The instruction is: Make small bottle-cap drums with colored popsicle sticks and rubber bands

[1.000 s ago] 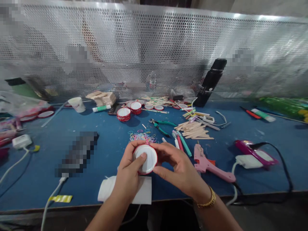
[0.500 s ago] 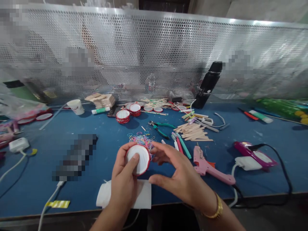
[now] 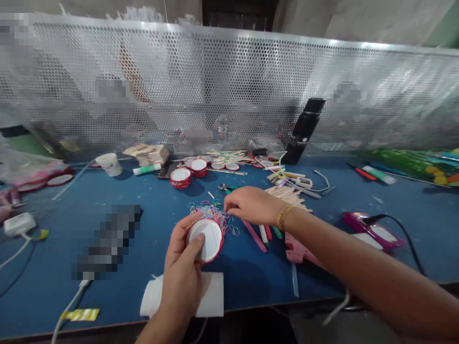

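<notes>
My left hand (image 3: pixel 183 267) grips a small round cup (image 3: pixel 205 239) with a red rim and a white bottom, thumb across its white face, just above the blue table. My right hand (image 3: pixel 251 205) has reached forward over the pile of small coloured rubber bands (image 3: pixel 211 212). Its fingertips are pinched together at the pile's right edge; what they hold is too small to make out. A gold bangle sits on that wrist. A folded white paper (image 3: pixel 211 296) lies below the cup near the table's front edge.
Pink glue gun (image 3: pixel 299 248) partly under my right forearm, coloured pens (image 3: pixel 256 234), wooden sticks (image 3: pixel 287 193), green pliers (image 3: pixel 225 188), more red-rimmed cups (image 3: pixel 180 177), a black bottle (image 3: pixel 303 131) and a perforated metal screen (image 3: pixel 229 86) behind. A white charger (image 3: pixel 17 223) and cables lie left.
My right hand let go of the cup and moved forward to the rubber band pile. My left hand kept the cup and shifted slightly left and down.
</notes>
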Motion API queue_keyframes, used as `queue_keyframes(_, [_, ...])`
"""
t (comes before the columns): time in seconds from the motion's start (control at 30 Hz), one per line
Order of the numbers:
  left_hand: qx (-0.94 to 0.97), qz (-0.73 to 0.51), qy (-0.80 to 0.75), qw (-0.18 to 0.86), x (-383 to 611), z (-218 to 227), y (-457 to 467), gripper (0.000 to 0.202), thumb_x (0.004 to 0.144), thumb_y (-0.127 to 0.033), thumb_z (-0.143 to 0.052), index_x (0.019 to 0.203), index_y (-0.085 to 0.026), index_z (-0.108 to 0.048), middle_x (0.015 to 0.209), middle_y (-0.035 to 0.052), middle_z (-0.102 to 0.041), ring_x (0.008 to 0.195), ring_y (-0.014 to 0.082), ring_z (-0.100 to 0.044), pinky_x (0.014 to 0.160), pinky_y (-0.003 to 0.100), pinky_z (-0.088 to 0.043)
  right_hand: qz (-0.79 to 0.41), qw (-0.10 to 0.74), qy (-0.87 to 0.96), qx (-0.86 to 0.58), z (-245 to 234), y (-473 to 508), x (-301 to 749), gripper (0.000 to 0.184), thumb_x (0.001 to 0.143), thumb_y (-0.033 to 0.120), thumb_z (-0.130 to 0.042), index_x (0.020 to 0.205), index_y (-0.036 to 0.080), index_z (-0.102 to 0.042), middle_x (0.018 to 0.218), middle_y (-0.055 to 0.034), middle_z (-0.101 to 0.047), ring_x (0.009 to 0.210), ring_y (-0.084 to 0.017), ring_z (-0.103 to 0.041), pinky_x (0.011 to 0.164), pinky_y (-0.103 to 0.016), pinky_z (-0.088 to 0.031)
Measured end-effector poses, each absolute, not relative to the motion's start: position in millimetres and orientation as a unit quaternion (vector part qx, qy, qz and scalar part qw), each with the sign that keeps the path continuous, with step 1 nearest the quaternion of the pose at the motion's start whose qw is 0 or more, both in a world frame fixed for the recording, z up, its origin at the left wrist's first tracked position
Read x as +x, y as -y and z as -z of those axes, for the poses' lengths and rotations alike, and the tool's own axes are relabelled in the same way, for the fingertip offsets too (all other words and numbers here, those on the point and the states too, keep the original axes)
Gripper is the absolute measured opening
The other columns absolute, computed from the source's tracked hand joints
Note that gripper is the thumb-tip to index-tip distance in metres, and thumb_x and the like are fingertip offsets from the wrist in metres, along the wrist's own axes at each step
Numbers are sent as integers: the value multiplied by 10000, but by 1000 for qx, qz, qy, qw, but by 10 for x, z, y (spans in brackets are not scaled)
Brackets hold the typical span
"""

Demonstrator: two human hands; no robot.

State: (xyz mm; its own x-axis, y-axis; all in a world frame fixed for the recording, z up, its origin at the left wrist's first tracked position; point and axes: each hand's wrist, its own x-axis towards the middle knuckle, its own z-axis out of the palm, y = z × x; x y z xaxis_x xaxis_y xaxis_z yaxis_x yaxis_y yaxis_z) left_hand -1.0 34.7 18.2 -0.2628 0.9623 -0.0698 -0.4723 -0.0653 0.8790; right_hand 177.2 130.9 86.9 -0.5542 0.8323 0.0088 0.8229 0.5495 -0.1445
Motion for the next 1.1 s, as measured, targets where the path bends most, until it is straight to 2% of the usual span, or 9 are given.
queue_keyframes(0.13, [270,-662,-430,551,-10,-199,-337,491,626,-325,-909,1090,-255,-765,1065,24,-733,760,131,-651,579,167,-532,-44,21,878,-476,-668,-1715,1609,139,919,186,-671,1005,227,-772,1072,-44,-798,1047,-220,-719,840,-290,-489])
queue_keyframes(0.27, [281,-650,-437,555,-5,-209,-335,549,621,-343,-909,1137,-268,-737,1071,23,-731,770,136,-648,578,165,-534,-29,0,874,-485,-489,-1889,1462,159,972,257,-673,1095,173,-730,1180,-88,-747,1120,-239,-693,972,-392,-538])
queue_keyframes(0.47, [305,-643,-459,532,12,-233,-326,480,669,-371,-863,1109,-269,-701,998,8,-713,717,121,-603,556,160,-489,-49,-3,865,-500,-354,-1940,1370,316,1004,382,-661,1239,170,-661,1273,-94,-680,1114,-234,-684,970,-461,-587])
queue_keyframes(0.63, [356,-633,-472,500,-11,-186,-319,140,758,-315,-775,798,-219,-682,766,-20,-599,601,94,-478,520,167,-390,-116,72,858,-495,-439,-1916,1452,166,992,286,-649,1022,138,-718,1094,-89,-742,1043,-222,-699,947,-405,-557])
queue_keyframes(0.7, [380,-625,-475,489,-29,-143,-327,156,794,-329,-749,730,-203,-682,783,-6,-579,613,102,-469,521,187,-374,-158,123,852,-485,-510,-1838,1511,124,963,216,-631,943,133,-722,1001,-87,-759,967,-198,-702,886,-334,-537])
queue_keyframes(0.8, [412,-626,-475,462,-53,-74,-354,177,867,-398,-719,873,-231,-774,974,24,-611,710,127,-521,580,224,-417,-228,196,833,-464,-607,-1613,1610,158,967,249,-602,1002,130,-700,980,-68,-760,872,-143,-684,798,-259,-527])
queue_keyframes(0.9, [463,-626,-479,406,-62,-44,-376,209,909,-401,-696,1036,-277,-807,1157,52,-626,978,199,-595,783,284,-488,-288,243,810,-450,-662,-1318,1702,226,968,330,-591,1002,129,-687,945,-52,-750,824,-126,-670,772,-251,-533])
queue_keyframes(1.0, [511,-610,-495,349,-50,-73,-378,208,898,-404,-717,1038,-287,-817,1155,70,-651,1151,256,-569,957,356,-460,-417,311,736,-433,-677,-1065,1758,220,875,368,-688,889,148,-700,834,-15,-720,758,-124,-635,755,-265,-519])
queue_keyframes(1.1, [540,-589,-500,335,-26,-122,-373,218,870,-433,-744,1013,-285,-817,1138,74,-659,1149,279,-576,930,377,-459,-484,341,688,-419,-669,-903,1748,181,822,347,-734,825,168,-708,759,16,-681,710,-116,-598,724,-263,-500])
